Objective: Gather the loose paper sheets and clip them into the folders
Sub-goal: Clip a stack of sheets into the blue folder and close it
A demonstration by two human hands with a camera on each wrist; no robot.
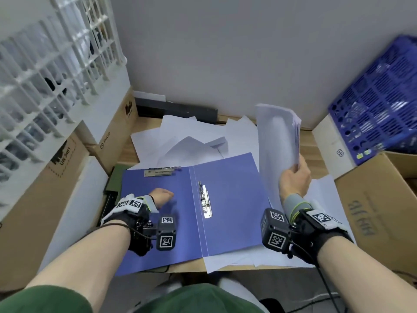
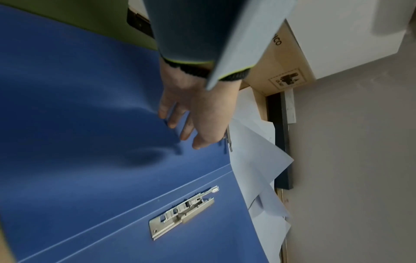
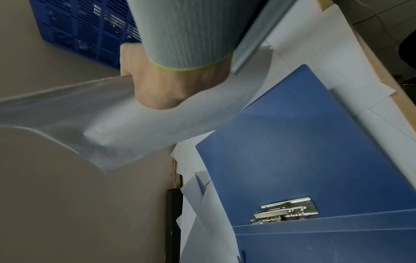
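A white lattice plastic crate [image 1: 45, 71] stands at 10 o'clock, holding dark and pale things too blurred to name. A blue perforated plastic crate [image 1: 379, 102] tilts at 2 o'clock on a brown cardboard box [image 1: 379, 199]; its contents are blurred as well. More brown cardboard boxes [image 1: 112, 136] line the 9 o'clock side.

On the wooden worktop [image 1: 312, 154] an open blue plastic folder [image 1: 230, 199] lies flat at the centre. It holds no sheets. A silver metal spring clip [image 1: 205, 199] sits on its right leaf just beside the spine, and a second silver metal clip [image 1: 159, 172] lies along the far edge of its left leaf. Loose white paper sheets [image 1: 180, 136] are scattered at 12 o'clock beyond the folder, and more lie under its 3 o'clock side.

The right hand [image 1: 294, 178] grips a thick stack of white paper sheets [image 1: 278, 141] by its lower edge, grip closed round it, holding the stack upright above the worktop at 3 o'clock of the folder, apart from the spring clip.

The left hand [image 2: 195, 113] rests on the folder's left leaf, grip relaxed with fingers straight and fingertips [image 2: 172, 124] pressing the plastic, near the second clip.
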